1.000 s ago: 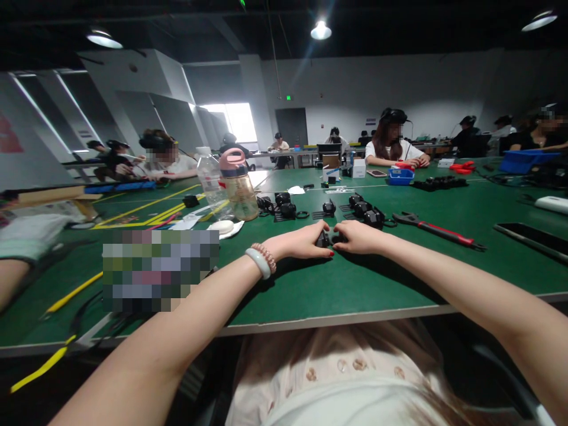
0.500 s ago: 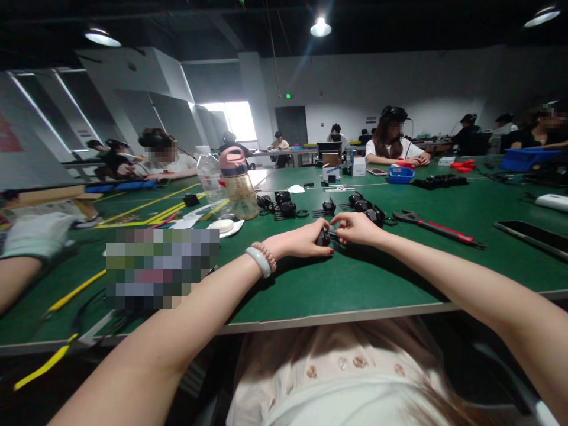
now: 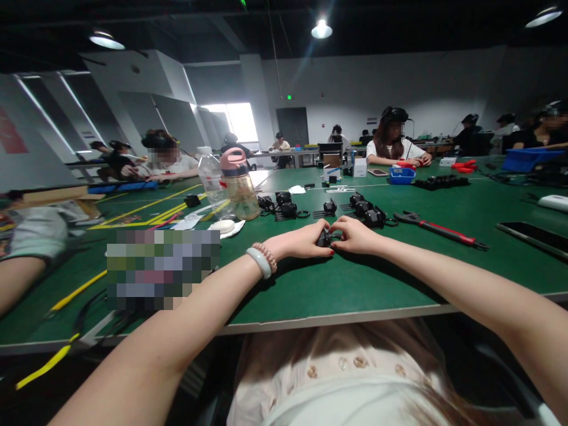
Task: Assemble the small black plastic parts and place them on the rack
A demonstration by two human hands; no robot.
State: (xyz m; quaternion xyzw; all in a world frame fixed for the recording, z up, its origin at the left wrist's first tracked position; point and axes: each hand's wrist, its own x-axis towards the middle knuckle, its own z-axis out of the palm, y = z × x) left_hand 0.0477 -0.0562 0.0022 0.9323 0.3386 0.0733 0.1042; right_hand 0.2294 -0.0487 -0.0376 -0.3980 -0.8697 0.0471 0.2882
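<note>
Both my hands meet on the green table around a small black part. My left hand rests on the table with its fingers curled around the part; a white bangle and a bead bracelet sit on that wrist. My right hand touches the same part from the right, its fingers pinched on it. Just beyond the hands lie several more small black parts and black rings.
A red-handled wrench lies to the right, a dark phone farther right. A pink-lidded bottle and a clear bottle stand at the left. A blue bin sits near a person across the table. Other people work around.
My right hand lifted slightly half a second ago, then came back down onto the black part. My left hand has stayed put.
</note>
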